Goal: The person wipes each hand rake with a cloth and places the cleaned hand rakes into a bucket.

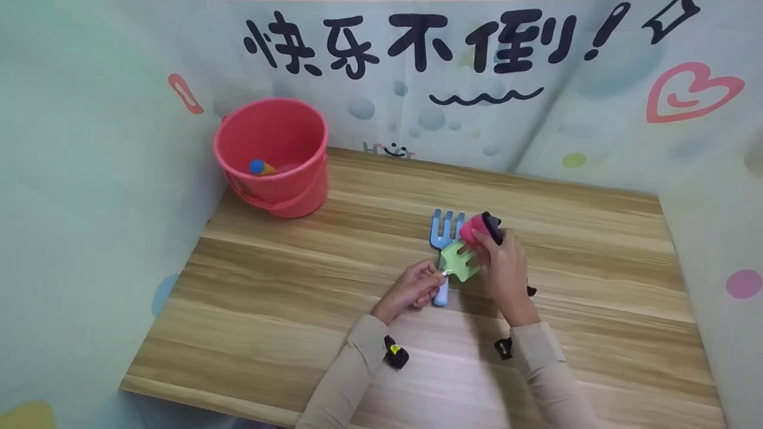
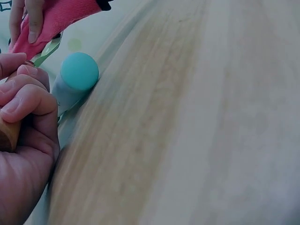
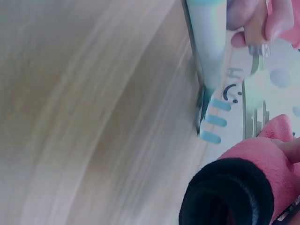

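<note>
One green toy garden fork (image 1: 456, 266) is held up over the desk (image 1: 286, 286), its long axis slanting so that the tines point far and right and the handle near and left. The left hand (image 1: 415, 286) has its grip clamped on the wooden handle, below a silvery collar; the pale green head is broad, with narrow slots. At the tines, the right hand (image 1: 505, 262) pinches a pink cloth piece (image 1: 473, 229), soft and glove-like, with a black cuff round its opening; whether tines and cloth touch, I cannot tell.

Beneath, a blue toy fork (image 1: 443, 241) lies on the desk, tines to the far side, its white handle with a teal end pointing near. At far left stands a red bucket (image 1: 313, 187) holding a blue-and-yellow object (image 1: 257, 166). Large black writing (image 1: 419, 50) on the backdrop (image 1: 369, 15) reads "快乐不倒!", with a pink heart outline (image 1: 652, 101) to its right.
</note>
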`<state>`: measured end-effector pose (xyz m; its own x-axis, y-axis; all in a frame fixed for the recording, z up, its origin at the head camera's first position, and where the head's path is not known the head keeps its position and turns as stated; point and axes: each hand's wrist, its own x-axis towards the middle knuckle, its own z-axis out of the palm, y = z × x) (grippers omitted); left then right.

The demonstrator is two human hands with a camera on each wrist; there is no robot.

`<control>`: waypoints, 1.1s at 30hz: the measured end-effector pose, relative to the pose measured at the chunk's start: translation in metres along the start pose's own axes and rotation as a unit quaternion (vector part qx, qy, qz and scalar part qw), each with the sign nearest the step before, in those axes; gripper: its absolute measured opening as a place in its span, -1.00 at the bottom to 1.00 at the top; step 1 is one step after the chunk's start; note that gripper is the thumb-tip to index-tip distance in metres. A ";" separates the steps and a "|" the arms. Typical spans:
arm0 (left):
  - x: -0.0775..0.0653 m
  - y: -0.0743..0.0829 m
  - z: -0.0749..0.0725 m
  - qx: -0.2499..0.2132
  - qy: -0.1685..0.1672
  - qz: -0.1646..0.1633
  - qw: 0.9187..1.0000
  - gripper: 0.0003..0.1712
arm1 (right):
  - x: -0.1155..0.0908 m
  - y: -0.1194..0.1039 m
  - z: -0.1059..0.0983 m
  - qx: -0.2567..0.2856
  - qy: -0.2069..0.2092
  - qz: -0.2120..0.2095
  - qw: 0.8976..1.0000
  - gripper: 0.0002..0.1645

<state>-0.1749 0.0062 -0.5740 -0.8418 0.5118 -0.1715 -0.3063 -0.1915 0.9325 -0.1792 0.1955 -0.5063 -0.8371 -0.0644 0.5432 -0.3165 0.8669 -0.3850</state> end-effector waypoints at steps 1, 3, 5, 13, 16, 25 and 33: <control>0.000 0.000 0.000 0.000 0.001 0.001 1.000 -0.87 | 0.001 0.002 -0.001 0.002 0.000 0.003 1.000 -0.74; 0.000 0.000 0.001 -0.001 0.002 0.002 1.000 -0.87 | 0.003 0.005 -0.002 0.002 0.002 0.008 1.000 -0.74; 0.000 0.000 0.001 0.000 0.002 0.001 1.000 -0.87 | 0.005 0.009 -0.006 0.001 0.006 0.012 1.000 -0.72; -0.001 0.001 0.003 -0.007 0.014 -0.001 1.000 -0.89 | 0.002 0.031 -0.024 0.089 0.006 0.165 0.982 -0.62; -0.001 0.001 0.003 -0.011 0.018 0.000 1.000 -0.89 | -0.008 0.035 -0.026 0.182 -0.047 0.264 0.946 -0.54; 0.000 0.001 0.004 -0.029 0.018 -0.002 0.999 -0.86 | -0.049 0.020 -0.008 0.371 -0.111 0.391 0.835 -0.44; -0.001 0.000 0.002 -0.038 0.016 -0.004 0.999 -0.83 | -0.067 0.006 0.012 0.390 -0.129 0.389 0.825 -0.46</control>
<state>-0.1735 0.0073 -0.5729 -0.8527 0.4865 -0.1903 -0.3448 -0.2505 0.9046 -0.1298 0.1993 -0.5538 -0.9573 0.1717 -0.2325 0.2546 0.1203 -0.9595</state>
